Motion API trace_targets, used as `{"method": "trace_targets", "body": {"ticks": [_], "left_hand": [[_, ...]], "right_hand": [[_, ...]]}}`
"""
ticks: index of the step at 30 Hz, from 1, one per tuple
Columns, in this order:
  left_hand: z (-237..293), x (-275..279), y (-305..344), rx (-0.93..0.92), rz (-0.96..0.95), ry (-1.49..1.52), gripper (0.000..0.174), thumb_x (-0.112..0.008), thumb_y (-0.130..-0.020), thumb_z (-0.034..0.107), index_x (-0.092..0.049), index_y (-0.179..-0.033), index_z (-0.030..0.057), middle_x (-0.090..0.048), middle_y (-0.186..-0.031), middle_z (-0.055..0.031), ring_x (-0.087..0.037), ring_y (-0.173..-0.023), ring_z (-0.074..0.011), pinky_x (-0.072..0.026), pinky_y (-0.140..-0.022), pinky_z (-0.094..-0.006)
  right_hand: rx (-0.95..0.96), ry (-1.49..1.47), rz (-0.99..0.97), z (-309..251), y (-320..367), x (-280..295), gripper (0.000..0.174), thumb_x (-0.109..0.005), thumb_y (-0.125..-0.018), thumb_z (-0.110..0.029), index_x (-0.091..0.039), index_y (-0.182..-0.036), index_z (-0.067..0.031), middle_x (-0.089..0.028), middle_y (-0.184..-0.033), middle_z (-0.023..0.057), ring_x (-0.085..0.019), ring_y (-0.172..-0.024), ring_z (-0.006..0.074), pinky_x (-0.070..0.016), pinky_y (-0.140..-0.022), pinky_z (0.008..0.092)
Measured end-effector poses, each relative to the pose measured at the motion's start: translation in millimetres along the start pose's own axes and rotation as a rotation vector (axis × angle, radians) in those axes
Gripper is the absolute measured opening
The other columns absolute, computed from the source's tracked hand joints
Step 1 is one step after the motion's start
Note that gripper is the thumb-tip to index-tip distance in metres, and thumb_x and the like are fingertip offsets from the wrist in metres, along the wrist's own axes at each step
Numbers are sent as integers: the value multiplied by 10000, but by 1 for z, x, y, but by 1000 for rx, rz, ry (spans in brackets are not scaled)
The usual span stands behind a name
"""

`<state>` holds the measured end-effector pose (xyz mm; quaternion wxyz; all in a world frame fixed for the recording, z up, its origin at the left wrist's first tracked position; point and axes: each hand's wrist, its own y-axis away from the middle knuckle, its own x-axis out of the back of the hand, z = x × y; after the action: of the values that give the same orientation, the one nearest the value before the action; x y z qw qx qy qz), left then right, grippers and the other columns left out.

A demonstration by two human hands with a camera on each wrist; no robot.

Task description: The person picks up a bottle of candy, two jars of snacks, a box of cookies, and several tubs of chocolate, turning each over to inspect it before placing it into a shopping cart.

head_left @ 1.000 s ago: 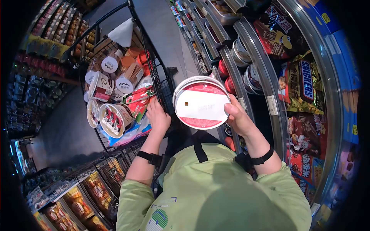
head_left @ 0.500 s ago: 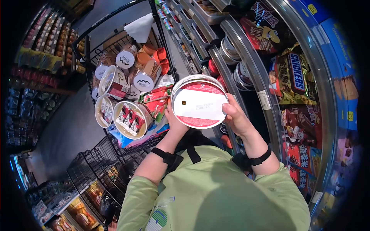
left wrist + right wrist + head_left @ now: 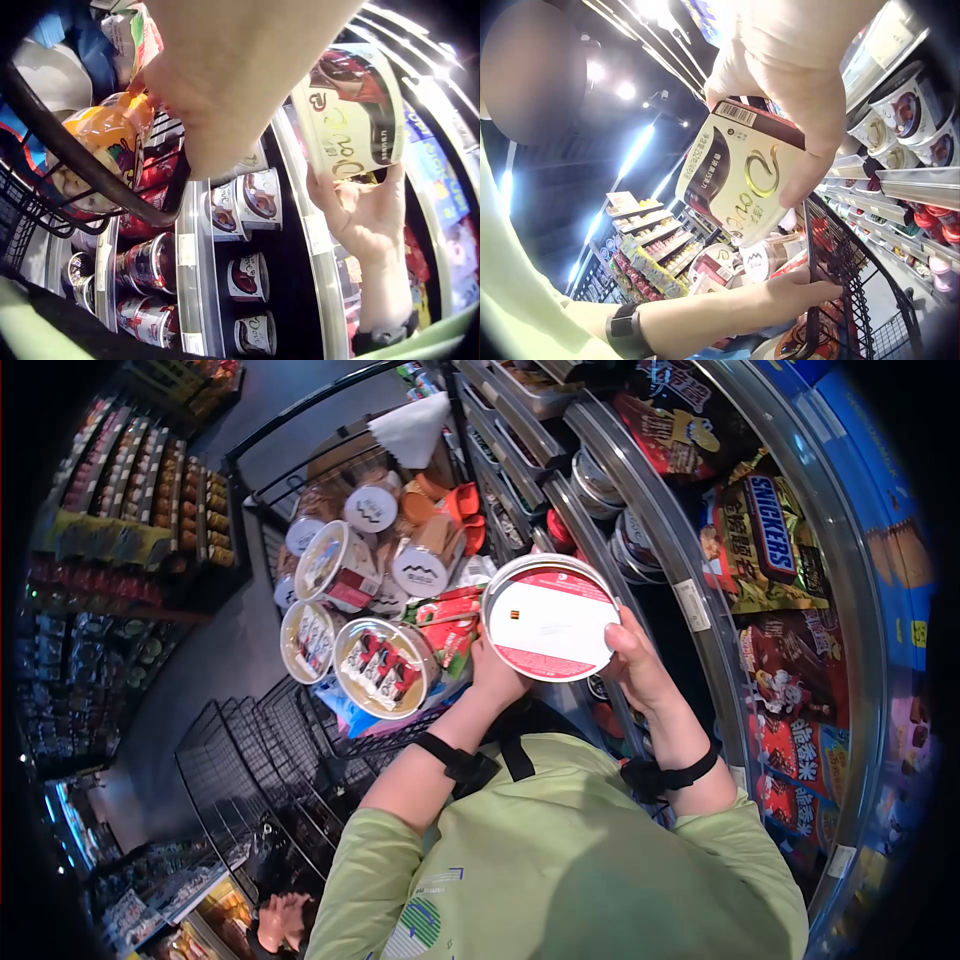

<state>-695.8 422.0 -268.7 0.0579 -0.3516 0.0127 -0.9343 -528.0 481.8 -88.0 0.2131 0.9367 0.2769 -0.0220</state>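
Observation:
My right hand (image 3: 640, 660) grips a white Dove chocolate tub (image 3: 550, 620) by its side, thumb at the rim of the base. The tub is tipped so its red and white underside faces the head camera; its gold Dove lettering shows in both wrist views. My left hand (image 3: 498, 672) is at the side of a black wire shopping cart (image 3: 82, 166), curled over the rim in the right wrist view. The tub hides its fingers from the head camera. Inside the cart lie tubs of wrapped sweets (image 3: 385, 668), white-lidded jars (image 3: 370, 508) and red packets (image 3: 455, 618).
Stepped shelves with more Dove tubs (image 3: 259, 199) run along the right, beside bags of Snickers (image 3: 772, 525). Another wire cart (image 3: 235, 760) stands at lower left, near another person's hand (image 3: 283, 920). Stocked shelves (image 3: 130, 480) line the far left.
The loaded cart has come rightward, closer to the shelves, along with my left hand. The tub in my right hand has shifted slightly right. The second cart and another person's hand have come into view.

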Motion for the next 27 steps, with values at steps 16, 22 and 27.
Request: {"method": "trace_targets", "body": {"ticks": [16,22,27], "left_hand": [[107,174,56,-28,-182,176,226,-649,-853,153,-646,-1019,0,-655,-928,-187,-640,-865,-323,-501,-742,-379],[67,201,60,47,256,-171,265,-666,-812,97,-626,-1055,0,-642,-995,-162,-614,-903,-315,-480,-835,-362],[62,191,47,-12,263,-229,442,-675,-803,101,-551,-1220,21,-595,-1145,-173,-587,-981,-326,-471,-855,-380]], "right_hand": [[363,463,159,-9,-20,-15,914,-854,-654,-194,-250,-1299,39,-464,-1268,187,-498,-1187,225,-461,-945,361],[911,1191,149,20,-30,-43,908,-867,-546,-326,-375,-1253,-39,-460,-1181,154,-462,-1136,345,-399,-970,433],[890,1357,-22,66,-40,-56,609,-767,-635,-195,-511,-1182,-116,-500,-1124,101,-486,-1098,315,-396,-943,438]]}}
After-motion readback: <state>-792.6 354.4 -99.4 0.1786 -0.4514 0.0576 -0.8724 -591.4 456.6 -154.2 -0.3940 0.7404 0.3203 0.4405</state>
